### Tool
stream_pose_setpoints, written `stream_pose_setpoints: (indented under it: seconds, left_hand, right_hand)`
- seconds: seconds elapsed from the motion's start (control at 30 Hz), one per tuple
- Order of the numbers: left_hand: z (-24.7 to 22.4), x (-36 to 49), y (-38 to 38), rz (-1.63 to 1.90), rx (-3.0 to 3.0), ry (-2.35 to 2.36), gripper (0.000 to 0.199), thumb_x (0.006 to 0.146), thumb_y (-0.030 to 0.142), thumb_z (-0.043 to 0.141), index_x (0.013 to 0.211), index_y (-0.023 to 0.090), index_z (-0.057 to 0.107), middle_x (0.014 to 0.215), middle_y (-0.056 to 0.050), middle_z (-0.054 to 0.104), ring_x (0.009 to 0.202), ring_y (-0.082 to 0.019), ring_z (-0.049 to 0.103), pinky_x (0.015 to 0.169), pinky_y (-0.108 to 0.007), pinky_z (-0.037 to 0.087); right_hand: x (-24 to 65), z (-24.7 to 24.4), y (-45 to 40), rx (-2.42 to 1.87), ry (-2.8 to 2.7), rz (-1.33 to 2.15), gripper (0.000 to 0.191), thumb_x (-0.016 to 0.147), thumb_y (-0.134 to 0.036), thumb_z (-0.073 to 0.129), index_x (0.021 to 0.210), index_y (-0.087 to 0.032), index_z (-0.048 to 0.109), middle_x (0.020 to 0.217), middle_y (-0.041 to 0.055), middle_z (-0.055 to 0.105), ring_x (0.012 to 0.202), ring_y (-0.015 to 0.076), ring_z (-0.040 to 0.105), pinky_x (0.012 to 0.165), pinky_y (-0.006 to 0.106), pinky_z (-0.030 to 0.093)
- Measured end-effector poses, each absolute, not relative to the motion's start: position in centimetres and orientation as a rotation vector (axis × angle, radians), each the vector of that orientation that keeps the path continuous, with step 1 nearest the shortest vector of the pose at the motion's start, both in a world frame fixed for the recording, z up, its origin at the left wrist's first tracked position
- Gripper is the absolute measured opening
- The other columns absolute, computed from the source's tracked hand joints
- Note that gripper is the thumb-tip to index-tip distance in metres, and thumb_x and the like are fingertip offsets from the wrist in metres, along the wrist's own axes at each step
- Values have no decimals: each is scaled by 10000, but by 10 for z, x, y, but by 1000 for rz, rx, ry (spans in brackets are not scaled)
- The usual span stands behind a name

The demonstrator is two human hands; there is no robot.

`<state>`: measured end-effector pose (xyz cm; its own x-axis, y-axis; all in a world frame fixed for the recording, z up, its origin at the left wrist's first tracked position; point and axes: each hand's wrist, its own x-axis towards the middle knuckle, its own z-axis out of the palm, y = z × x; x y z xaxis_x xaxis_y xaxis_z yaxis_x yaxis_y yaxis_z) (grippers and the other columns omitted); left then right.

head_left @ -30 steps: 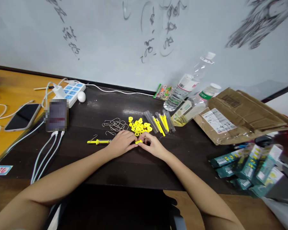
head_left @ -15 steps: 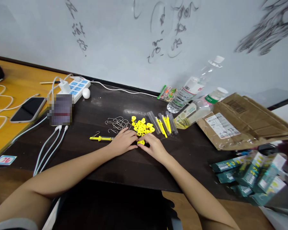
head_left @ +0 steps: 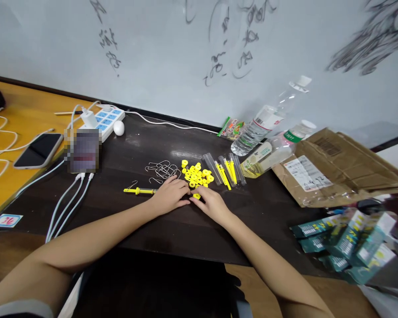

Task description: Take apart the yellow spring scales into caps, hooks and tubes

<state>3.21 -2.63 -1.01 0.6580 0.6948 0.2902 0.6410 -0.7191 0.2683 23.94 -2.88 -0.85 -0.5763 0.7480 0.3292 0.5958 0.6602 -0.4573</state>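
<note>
My right hand [head_left: 212, 205] is closed, a small yellow plastic cap [head_left: 196, 196] pinched at its thumb and fingers. Against those fingertips rest the tips of my left hand [head_left: 171, 194], its thumb and fingers drawn together; what they hold, if anything, is hidden. A clear tube with yellow end pieces and a wire hook [head_left: 138, 191] lies left of my left hand, its right end covered by that hand. Just beyond my hands is a pile of yellow caps [head_left: 195, 176]. Bent metal hooks [head_left: 162, 169] lie behind my left hand. Clear tubes and yellow rods [head_left: 228, 170] lie beyond my right hand.
Two plastic bottles [head_left: 252, 132] and a snack packet [head_left: 231, 128] stand by the whiteboard. On the right are a brown cardboard parcel [head_left: 338, 163] and green boxes [head_left: 348, 238]. To the left are a power strip [head_left: 108, 120], white cables [head_left: 66, 201] and a phone [head_left: 39, 151].
The yellow cap at my right fingertips has turned and shifted slightly; less of it shows. My left hand stays almost in place, and the parts on the table lie as before.
</note>
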Motion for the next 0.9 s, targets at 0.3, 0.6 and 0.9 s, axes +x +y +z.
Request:
stream_pose_setpoints:
  seconds: [0.3, 0.6, 0.9]
  left_hand:
    - [-7, 33, -26, 589, 2725, 1105, 188, 862, 349, 587, 974, 199, 598, 1011, -22, 612, 1029, -187, 557, 1082, -449, 245]
    - [-6, 33, -28, 673, 2739, 1103, 178, 889, 350, 541, 975, 207, 602, 969, -12, 625, 986, -172, 555, 1062, -408, 272]
    - [-6, 33, -29, 612, 2763, 1115, 148, 884, 317, 545, 947, 205, 619, 951, -13, 622, 980, -180, 554, 1074, -429, 249]
  right_hand:
    - [238, -10, -28, -1243, -2098, 687, 153, 881, -355, 526, 875, -204, 552, 780, 20, 631, 645, 156, 573, 614, 268, 428]
    - [237, -5, -24, -1153, -1817, 984, 276, 892, -440, 478, 748, -205, 458, 576, -40, 470, 513, 111, 451, 525, 234, 376]
    - [240, -3, -29, -1267, -2440, 184, 179, 913, -351, 476, 799, -219, 517, 783, 47, 644, 685, 185, 596, 573, 252, 360]
